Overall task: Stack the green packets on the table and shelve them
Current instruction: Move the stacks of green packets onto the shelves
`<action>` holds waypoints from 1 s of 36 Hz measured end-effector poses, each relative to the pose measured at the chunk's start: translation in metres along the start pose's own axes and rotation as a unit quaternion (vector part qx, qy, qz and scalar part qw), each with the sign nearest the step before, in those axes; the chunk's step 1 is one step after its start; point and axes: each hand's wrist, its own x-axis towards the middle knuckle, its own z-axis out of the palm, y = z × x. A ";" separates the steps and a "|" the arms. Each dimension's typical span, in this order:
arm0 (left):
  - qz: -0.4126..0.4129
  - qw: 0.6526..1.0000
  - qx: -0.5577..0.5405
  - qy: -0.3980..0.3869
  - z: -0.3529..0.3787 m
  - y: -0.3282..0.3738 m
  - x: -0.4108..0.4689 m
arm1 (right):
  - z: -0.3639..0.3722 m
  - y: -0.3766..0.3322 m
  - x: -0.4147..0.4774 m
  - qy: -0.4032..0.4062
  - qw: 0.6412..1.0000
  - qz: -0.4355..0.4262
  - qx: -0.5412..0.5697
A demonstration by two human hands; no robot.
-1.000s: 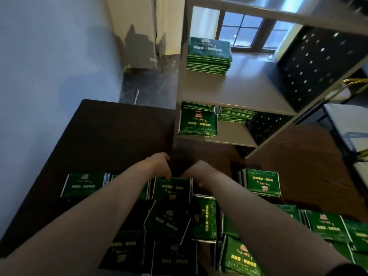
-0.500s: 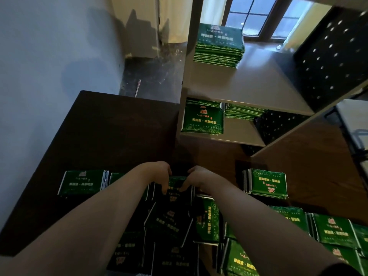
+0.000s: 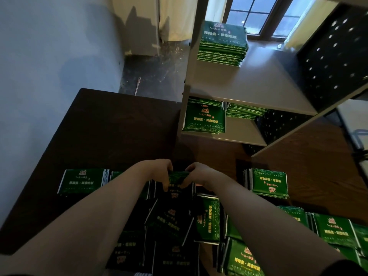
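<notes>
Green packets [image 3: 209, 220] lie spread over the near half of the dark wooden table [image 3: 111, 126]. At their far middle, the left hand [image 3: 157, 172] and right hand [image 3: 199, 174] each curl around an end of one small packet bundle [image 3: 178, 174]. Far right, the grey shelf [image 3: 258, 84] carries a neat stack [image 3: 223, 42] above and more packets on the lower shelf [image 3: 205, 118].

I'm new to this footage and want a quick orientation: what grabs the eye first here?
The left hand and right hand meet mid-table, gripping a small stack of green packets from either side. Many loose packets lie scattered on the dark table around the forearms, and a tall neat pile sits on the grey shelf beyond, near the window.
</notes>
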 end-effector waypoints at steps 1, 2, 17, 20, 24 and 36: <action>0.004 1.000 -0.018 0.009 0.001 -0.001 0.000 | 0.000 0.000 -0.001 0.005 1.000 -0.007 0.002; 0.010 0.999 -0.032 0.017 0.000 -0.001 -0.001 | -0.002 -0.001 -0.001 0.010 1.000 -0.017 0.003; 0.108 0.972 -0.006 0.209 0.023 -0.009 0.012 | -0.002 0.004 -0.001 0.153 0.959 -0.146 -0.188; 0.126 0.966 -0.006 0.225 0.030 -0.012 0.015 | 0.003 0.011 0.001 0.153 0.959 -0.143 -0.192; 0.141 0.963 -0.037 0.226 0.030 -0.014 0.013 | 0.001 0.013 0.002 0.160 0.961 -0.136 -0.182; 0.090 0.905 -0.395 0.129 0.011 0.005 -0.024 | -0.064 0.017 -0.031 0.037 0.988 -0.061 0.136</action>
